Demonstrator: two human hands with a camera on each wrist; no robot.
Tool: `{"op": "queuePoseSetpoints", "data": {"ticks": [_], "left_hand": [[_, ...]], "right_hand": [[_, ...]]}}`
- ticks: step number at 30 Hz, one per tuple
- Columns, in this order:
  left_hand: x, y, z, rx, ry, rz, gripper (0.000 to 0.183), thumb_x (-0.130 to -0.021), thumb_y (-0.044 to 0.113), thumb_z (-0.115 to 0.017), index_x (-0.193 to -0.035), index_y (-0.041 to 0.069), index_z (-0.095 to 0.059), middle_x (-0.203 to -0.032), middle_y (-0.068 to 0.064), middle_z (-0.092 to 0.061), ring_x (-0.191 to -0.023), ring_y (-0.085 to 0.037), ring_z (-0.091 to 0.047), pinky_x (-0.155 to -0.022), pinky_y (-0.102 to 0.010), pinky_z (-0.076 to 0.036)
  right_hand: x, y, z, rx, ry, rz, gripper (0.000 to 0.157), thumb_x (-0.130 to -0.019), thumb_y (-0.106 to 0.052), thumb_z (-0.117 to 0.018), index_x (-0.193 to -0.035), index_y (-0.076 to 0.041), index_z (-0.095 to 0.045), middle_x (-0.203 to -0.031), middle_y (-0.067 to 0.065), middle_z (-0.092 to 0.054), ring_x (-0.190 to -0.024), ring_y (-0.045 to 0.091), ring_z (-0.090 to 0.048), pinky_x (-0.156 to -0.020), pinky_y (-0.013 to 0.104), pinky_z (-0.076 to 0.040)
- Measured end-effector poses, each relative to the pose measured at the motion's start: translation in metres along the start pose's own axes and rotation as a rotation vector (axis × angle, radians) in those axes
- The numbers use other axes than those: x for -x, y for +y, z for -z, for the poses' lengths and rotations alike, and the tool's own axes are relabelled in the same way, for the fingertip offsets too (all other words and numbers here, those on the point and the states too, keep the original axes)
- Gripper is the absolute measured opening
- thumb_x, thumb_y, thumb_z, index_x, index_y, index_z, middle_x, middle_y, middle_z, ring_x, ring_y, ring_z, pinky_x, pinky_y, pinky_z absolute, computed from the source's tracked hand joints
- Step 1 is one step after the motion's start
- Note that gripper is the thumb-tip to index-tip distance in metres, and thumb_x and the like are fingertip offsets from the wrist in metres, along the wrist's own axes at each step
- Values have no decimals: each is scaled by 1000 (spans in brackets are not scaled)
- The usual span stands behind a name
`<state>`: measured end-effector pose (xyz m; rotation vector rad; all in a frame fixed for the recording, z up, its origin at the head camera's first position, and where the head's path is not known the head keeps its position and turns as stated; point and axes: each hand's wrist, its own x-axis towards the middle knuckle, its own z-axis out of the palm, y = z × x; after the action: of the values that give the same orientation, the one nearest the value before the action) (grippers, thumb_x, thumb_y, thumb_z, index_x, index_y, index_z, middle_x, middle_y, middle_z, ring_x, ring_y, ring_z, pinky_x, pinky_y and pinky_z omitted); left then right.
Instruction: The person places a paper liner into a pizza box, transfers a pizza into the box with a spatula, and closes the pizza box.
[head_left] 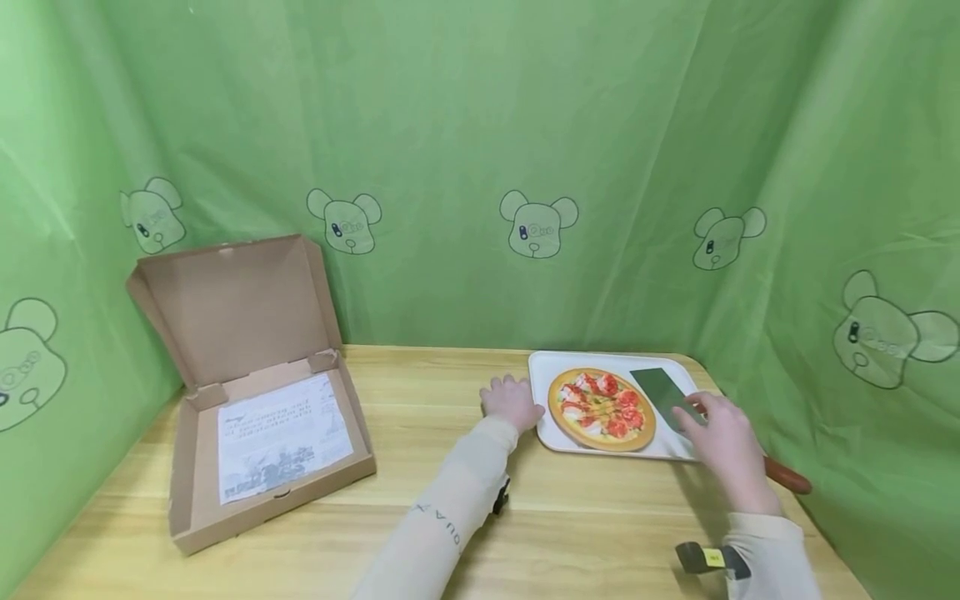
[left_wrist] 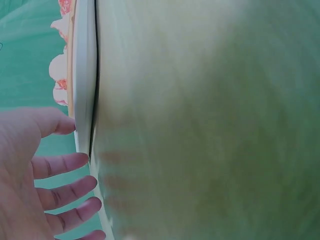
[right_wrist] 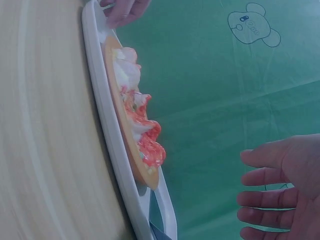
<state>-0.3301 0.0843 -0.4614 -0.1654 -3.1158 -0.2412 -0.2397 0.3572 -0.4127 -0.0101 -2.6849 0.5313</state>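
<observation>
A round toy pizza (head_left: 602,409) with red and white toppings lies on a white tray (head_left: 558,362). At the tray's left edge is my left hand (head_left: 512,403), thumb at the rim and fingers spread, as the left wrist view shows. My right hand (head_left: 723,442) hovers over the tray's right end, and its fingers (right_wrist: 265,199) hold nothing. Beneath it lies a spatula with a flat, dark green-looking blade (head_left: 660,396) to the right of the pizza. Its brown handle (head_left: 787,475) sticks out past the tray; the part between is hidden by my right hand.
On the left of the wooden table (head_left: 427,392) stands an open cardboard pizza box (head_left: 197,446), its lid (head_left: 240,308) raised, with printed paper (head_left: 285,437) inside. A green curtain (head_left: 450,108) with bear prints encloses the back and sides.
</observation>
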Motion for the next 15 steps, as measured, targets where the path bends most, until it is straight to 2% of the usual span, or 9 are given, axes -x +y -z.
{"op": "queuePoseSetpoints", "data": {"ticks": [7, 15], "left_hand": [[1, 2, 0, 39, -22, 13, 48, -86, 56, -61, -126, 28, -62, -118, -3, -62, -110, -23, -55, -86, -43, -51], [0, 5, 0, 52, -54, 27, 47, -87, 54, -62, -128, 30, -61, -120, -4, -60, -110, -24, -54, -77, -41, -50]], "right_hand": [[2, 1, 4, -3, 27, 14, 33, -92, -22, -63, -109, 6, -62, -98, 29, -62, -86, 43, -58, -70, 55, -46], [2, 2, 9, 13, 18, 2, 34, -93, -24, -62, -110, 6, -61, -99, 29, -63, -86, 43, -59, -70, 55, -47]]}}
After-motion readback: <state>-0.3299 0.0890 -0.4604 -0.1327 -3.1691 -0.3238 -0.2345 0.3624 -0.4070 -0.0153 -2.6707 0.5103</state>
